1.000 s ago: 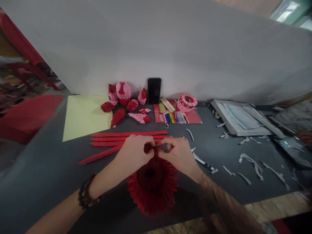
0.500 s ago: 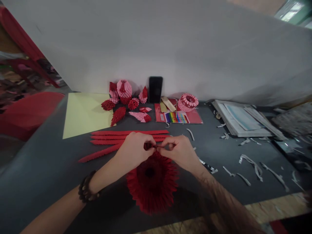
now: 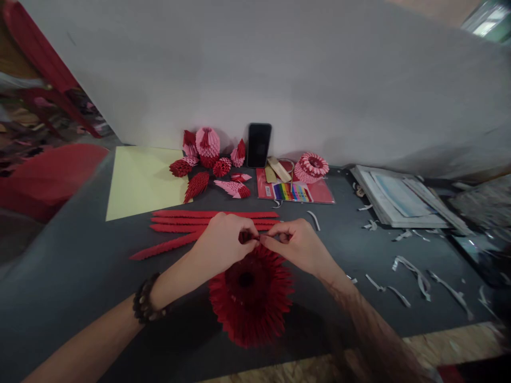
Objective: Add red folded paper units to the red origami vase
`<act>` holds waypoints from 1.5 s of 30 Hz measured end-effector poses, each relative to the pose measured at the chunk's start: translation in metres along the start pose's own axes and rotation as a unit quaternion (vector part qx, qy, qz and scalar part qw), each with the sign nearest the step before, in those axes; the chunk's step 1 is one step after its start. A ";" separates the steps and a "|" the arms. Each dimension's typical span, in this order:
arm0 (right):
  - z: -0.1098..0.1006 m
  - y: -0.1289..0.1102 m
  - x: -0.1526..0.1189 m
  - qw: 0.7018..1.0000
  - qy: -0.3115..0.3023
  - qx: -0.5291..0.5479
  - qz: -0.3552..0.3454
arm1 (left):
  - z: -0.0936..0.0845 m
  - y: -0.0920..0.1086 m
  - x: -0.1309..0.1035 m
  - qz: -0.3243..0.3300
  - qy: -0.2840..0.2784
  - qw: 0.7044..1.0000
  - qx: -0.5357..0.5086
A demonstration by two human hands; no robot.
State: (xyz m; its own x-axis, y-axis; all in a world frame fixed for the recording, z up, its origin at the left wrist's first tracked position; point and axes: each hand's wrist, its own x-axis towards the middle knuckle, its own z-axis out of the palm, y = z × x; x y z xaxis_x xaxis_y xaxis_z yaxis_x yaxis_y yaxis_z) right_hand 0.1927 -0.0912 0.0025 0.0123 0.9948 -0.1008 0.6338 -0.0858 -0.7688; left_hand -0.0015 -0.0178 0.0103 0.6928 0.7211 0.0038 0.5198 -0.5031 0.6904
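Observation:
A round red model of folded paper pieces (image 3: 250, 303), with a dark hole in its middle, sits in front of me. At its far rim the fingers of my left hand (image 3: 229, 239) are closed in a pinch on the red paper. My right hand (image 3: 297, 244) pinches the same rim from the other side, its fingertips almost meeting the left ones. The exact bit of paper between them is too small and dark to make out. Long red strips of interlocked paper (image 3: 171, 239) lie just beyond my left hand, partly hidden by it.
Pink and red folded-paper pieces (image 3: 207, 143) stand near the wall, beside a yellow sheet (image 3: 139, 183). A phone (image 3: 258, 144) leans on the wall by a pink paper ring (image 3: 311, 169). Right: stacked papers (image 3: 399, 199) and white scraps (image 3: 415, 274). A red chair (image 3: 48, 175) is left.
Both hands keep their pinch at the far rim, with my right fingers slightly shifted. The whole view has moved a little; the paper model stays in place.

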 end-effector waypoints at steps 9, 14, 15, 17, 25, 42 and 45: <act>-0.006 0.004 0.003 0.999 -0.027 0.023 0.017 | 0.002 -0.001 0.001 0.026 0.001 1.000 0.002; 0.000 -0.009 -0.001 0.997 0.036 -0.059 0.018 | 0.004 -0.003 0.001 0.013 0.004 1.000 0.000; 0.003 -0.012 -0.003 0.995 0.053 -0.084 0.016 | 0.004 -0.003 0.000 0.012 0.003 1.000 -0.002; 0.007 -0.017 -0.006 0.989 0.080 -0.122 0.010 | 0.004 -0.003 0.000 0.012 0.001 1.000 -0.008; 0.019 -0.013 -0.007 0.977 0.109 -0.184 -0.015 | 0.003 0.001 0.001 0.003 0.004 1.000 -0.005; 0.025 -0.020 -0.006 0.967 0.127 -0.221 0.020 | 0.007 0.000 0.000 -0.001 0.001 0.999 0.042; 0.025 -0.019 -0.006 0.966 0.124 -0.226 0.022 | 0.007 -0.001 0.000 0.001 0.000 0.999 0.047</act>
State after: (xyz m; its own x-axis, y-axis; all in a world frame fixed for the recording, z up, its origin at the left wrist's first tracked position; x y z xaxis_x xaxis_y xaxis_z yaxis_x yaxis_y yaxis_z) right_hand 0.1615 -0.0969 0.0023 0.1965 0.9780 0.0698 0.9003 -0.1517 -0.4080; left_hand 0.0016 -0.0205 0.0042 0.6937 0.7202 0.0056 0.5629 -0.5470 0.6196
